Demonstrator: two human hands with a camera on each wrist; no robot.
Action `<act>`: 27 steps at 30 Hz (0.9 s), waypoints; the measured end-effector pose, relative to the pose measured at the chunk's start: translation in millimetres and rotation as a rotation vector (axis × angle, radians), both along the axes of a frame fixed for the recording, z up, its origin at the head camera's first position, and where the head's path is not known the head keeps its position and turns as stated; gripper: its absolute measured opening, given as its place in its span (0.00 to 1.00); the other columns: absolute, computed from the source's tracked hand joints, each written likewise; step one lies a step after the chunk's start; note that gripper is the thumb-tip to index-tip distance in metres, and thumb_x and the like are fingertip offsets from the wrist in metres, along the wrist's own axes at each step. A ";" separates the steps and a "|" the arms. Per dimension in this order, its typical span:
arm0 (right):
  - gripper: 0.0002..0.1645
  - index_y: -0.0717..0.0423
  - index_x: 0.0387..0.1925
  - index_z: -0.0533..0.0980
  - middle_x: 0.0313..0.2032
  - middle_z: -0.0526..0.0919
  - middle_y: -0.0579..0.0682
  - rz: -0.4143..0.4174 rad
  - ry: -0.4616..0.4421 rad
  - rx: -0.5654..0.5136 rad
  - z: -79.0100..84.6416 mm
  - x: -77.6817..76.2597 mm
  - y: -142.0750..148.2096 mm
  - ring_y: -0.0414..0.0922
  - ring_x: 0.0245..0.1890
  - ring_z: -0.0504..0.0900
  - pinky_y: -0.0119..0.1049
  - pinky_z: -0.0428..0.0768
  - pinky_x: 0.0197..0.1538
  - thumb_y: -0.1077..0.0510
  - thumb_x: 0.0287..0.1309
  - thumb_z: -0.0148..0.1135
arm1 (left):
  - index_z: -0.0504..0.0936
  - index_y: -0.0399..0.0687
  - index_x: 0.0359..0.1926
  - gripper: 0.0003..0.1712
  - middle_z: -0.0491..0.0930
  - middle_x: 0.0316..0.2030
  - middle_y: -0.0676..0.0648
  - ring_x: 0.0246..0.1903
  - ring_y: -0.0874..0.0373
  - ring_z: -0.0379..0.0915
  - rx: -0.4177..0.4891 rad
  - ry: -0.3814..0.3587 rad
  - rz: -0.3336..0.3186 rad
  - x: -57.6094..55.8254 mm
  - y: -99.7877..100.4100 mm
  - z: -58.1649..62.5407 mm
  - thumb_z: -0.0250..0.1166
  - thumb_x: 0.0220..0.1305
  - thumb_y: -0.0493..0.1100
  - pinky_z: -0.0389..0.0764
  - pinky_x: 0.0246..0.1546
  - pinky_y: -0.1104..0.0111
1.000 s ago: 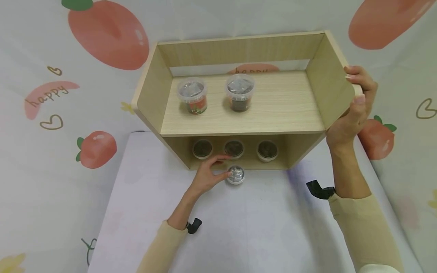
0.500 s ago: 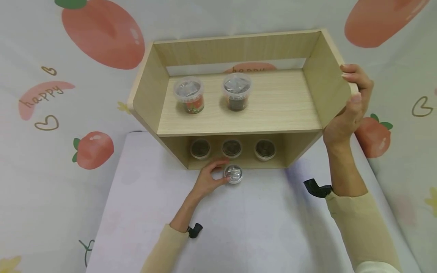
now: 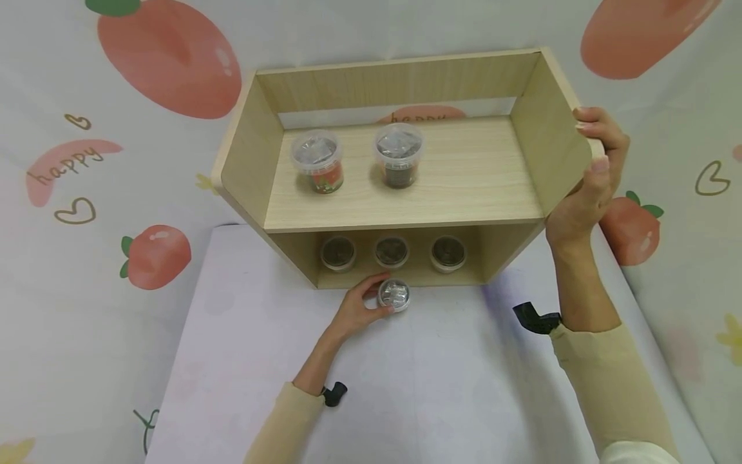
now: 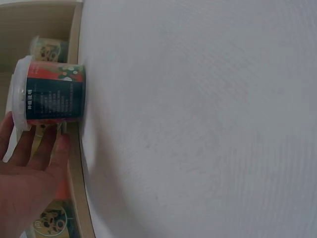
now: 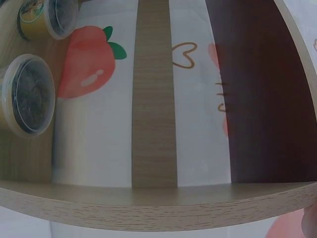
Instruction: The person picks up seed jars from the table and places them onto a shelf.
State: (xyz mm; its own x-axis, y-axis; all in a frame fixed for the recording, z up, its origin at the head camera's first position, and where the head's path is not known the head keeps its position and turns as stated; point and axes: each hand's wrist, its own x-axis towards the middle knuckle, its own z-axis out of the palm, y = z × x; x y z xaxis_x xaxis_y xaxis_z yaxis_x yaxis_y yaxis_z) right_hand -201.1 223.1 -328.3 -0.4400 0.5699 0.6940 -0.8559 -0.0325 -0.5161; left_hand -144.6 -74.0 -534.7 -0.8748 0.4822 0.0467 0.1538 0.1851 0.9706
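Observation:
A small lidded plastic cup (image 3: 394, 294) stands on the table at the front edge of the wooden shelf unit (image 3: 475, 193). My left hand (image 3: 357, 312) curls its thumb and fingers round the cup's left side. In the left wrist view, the cup (image 4: 54, 91) shows a red and dark green printed label, with the fingers (image 4: 47, 148) against its side. My right hand (image 3: 594, 177) grips the front edge of the shelf's right side panel, thumb in front. Only a sliver of that hand enters the right wrist view at the lower right.
On the upper board stand two lidded cups, a left one (image 3: 326, 174) and a middle one (image 3: 399, 173). Three more, including the rightmost cup (image 3: 448, 253), stand in a row in the lower compartment. A white table (image 3: 440, 374) lies in front; a strawberry-print cloth (image 3: 156, 258) hangs behind.
My left hand's fingers have come round the cup more closely, its thumb moving to the cup's front. The right hand keeps its grip on the side panel. The head view has shifted slightly.

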 end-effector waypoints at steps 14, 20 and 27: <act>0.18 0.70 0.33 0.69 0.44 0.71 0.66 0.003 -0.004 0.017 -1.3 -1.0 -1.6 0.61 0.51 0.66 0.42 0.63 0.57 0.56 0.50 0.43 | 0.63 0.36 0.62 0.41 0.64 0.59 0.36 0.55 0.44 0.66 -0.067 -0.020 0.000 2.4 8.4 -1.7 0.70 0.46 0.33 0.68 0.53 0.54; 0.18 0.70 0.33 0.69 0.44 0.72 0.66 0.009 -0.001 0.013 -0.1 -1.3 -2.4 0.61 0.51 0.66 0.43 0.63 0.57 0.56 0.50 0.43 | 0.64 0.36 0.61 0.41 0.66 0.58 0.38 0.56 0.46 0.64 -0.044 0.022 0.040 1.7 11.8 -13.4 0.71 0.44 0.32 0.67 0.54 0.53; 0.17 0.72 0.33 0.68 0.44 0.70 0.67 0.040 0.032 -0.027 -0.8 -1.2 -1.0 0.62 0.51 0.65 0.44 0.64 0.55 0.57 0.51 0.45 | 0.64 0.53 0.63 0.45 0.68 0.58 0.49 0.55 0.55 0.65 -0.165 0.035 0.089 -1.4 15.2 -39.7 0.75 0.42 0.41 0.68 0.53 0.58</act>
